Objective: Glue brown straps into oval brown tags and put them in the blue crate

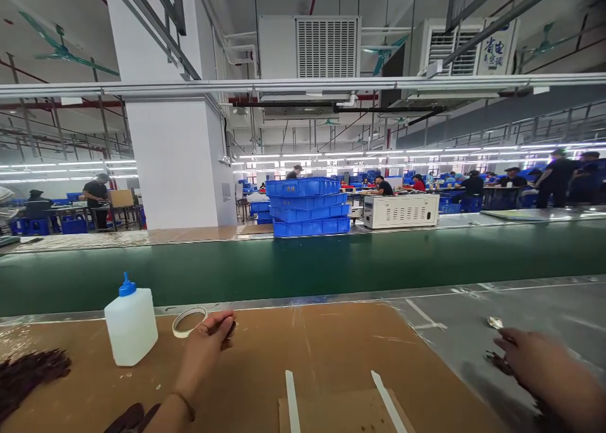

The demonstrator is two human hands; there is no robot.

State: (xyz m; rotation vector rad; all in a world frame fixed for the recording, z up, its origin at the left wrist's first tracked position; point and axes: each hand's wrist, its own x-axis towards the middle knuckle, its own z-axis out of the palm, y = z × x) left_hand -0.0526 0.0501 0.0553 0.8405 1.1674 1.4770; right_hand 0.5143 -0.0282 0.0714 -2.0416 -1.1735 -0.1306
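Observation:
My left hand [208, 344] is raised over the brown board, thumb and fingers pinched together. A small dark bit shows at its fingertips, too small to name. Just behind it lies a roll of cream tape [182, 322]. To its left stands a white plastic bottle [131, 327] with a blue nozzle cap. My right hand [534, 363], slightly blurred, is at the grey table on the far right with curled fingers. Dark brown scraps [500, 362] lie under it, and a small whitish crumpled piece [495, 322] is at its fingertips. What it grips is hidden.
A pile of dark brown pieces [35, 376] lies at the left; more dark pieces [132, 418] sit by my left wrist. A cardboard piece [336, 414] with two white strips is in front. Beyond runs a green conveyor belt [213, 272], with stacked blue crates [310, 215] behind.

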